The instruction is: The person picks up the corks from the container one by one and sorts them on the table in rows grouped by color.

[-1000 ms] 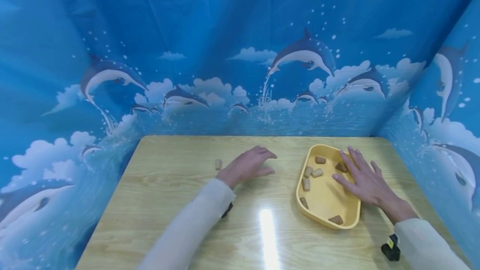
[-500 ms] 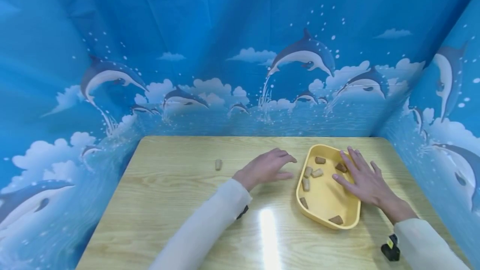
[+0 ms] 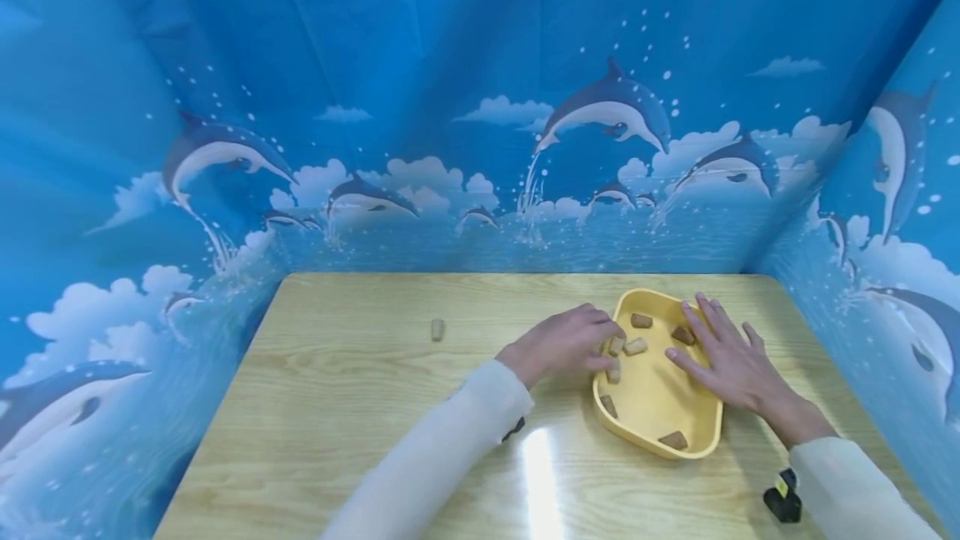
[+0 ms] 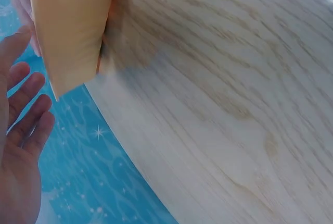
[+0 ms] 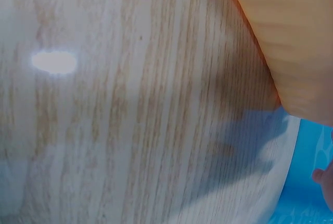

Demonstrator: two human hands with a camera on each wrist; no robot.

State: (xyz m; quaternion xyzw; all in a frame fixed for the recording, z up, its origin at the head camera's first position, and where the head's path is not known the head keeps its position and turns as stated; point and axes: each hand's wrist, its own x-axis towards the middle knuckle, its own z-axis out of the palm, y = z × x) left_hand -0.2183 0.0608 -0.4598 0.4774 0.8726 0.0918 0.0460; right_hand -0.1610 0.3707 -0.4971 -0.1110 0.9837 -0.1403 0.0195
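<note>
A yellow tray (image 3: 648, 411) sits at the right of the table, with several small cork-shaped pieces inside, some light tan and some brown. My left hand (image 3: 566, 344) is at the tray's left rim. Its loosely bent fingertips reach over the edge beside a tan piece (image 3: 617, 346), and the thumb lies close to another tan piece (image 3: 614, 372). In the left wrist view the left fingers (image 4: 36, 114) are apart, with nothing between them, near the tray wall (image 4: 73, 31). Spread-fingered, my right hand (image 3: 738, 369) lies over the right rim, partly covering a brown piece (image 3: 682, 335).
One tan piece (image 3: 437, 329) stands alone on the wooden table (image 3: 337, 407), left of the tray. A blue dolphin-print curtain (image 3: 480, 107) surrounds the table's back and sides. Light glares off the tabletop near the front.
My left hand has moved right across the table, from beside the lone tan piece to the tray's left rim. The right hand and the tray have stayed put.
</note>
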